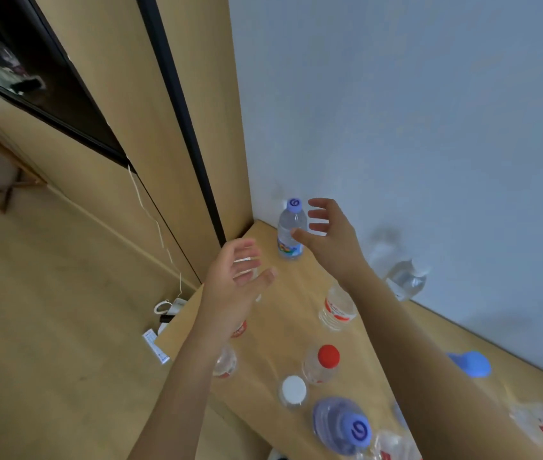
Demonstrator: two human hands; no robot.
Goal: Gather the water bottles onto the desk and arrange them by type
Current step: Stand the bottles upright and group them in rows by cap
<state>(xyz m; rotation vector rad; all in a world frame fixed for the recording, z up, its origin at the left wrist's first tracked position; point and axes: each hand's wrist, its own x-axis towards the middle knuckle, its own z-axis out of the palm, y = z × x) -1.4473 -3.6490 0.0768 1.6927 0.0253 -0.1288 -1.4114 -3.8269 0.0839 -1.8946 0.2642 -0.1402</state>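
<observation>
wooden counter (283, 313) against a pale wall carries upright water bottles, and both hands, left (230, 287) and right (326, 234), are spread and empty near the purple-capped bottle (291, 230) at its far corner, so a hasty reach may topple it.

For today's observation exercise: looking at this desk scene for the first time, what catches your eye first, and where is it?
Two bare hands, left hand and right hand, reach out open over the light wooden desk. Just past the right hand, an upright clear plastic bottle with a purple cap stands near the far corner. Nearer the camera, a bright red bottle cap stands out beside a white bottle cap.
</observation>
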